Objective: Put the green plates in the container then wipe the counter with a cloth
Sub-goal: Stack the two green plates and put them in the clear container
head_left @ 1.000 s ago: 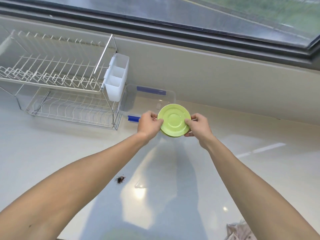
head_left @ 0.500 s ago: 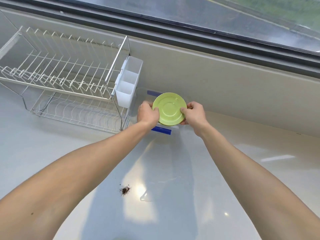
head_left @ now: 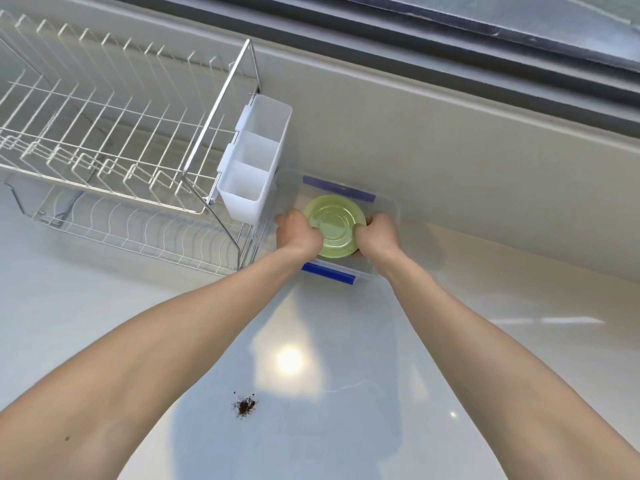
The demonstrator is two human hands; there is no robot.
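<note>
1. Two bare forearms reach out over a glossy white counter (head_left: 104, 306); the left hand (head_left: 298, 234) and the right hand (head_left: 377, 237) meet at a round pale-green plate (head_left: 335, 227), each gripping one side of its rim.
2. The left hand's fingers curl over the plate's left edge and the right hand's fingers (head_left: 367, 221) curl over its right edge; both hands are closed on the plate, and whether more than one plate is stacked there cannot be told.
3. The plate sits within the walls of a clear rectangular plastic container (head_left: 391, 209) with blue clip handles; one blue handle (head_left: 328, 273) lies just below the wrists, the other (head_left: 337, 189) just beyond the fingertips; whether the plate touches the container's floor cannot be told.
4. Just left of the left hand's knuckles hangs a white plastic cutlery holder (head_left: 254, 168) with divided compartments, clipped to the end of a two-tier white wire dish rack (head_left: 104, 133) that extends further left.
5. Well back from the fingers, between the two forearms, a small heap of dark brown crumbs (head_left: 245, 406) lies on the counter; a bright spot of reflected light shines on the surface between the crumbs and the container.
6. Beyond the fingertips rises a beige wall ledge (head_left: 450, 133); above it runs a dark window frame (head_left: 485, 43).
</note>
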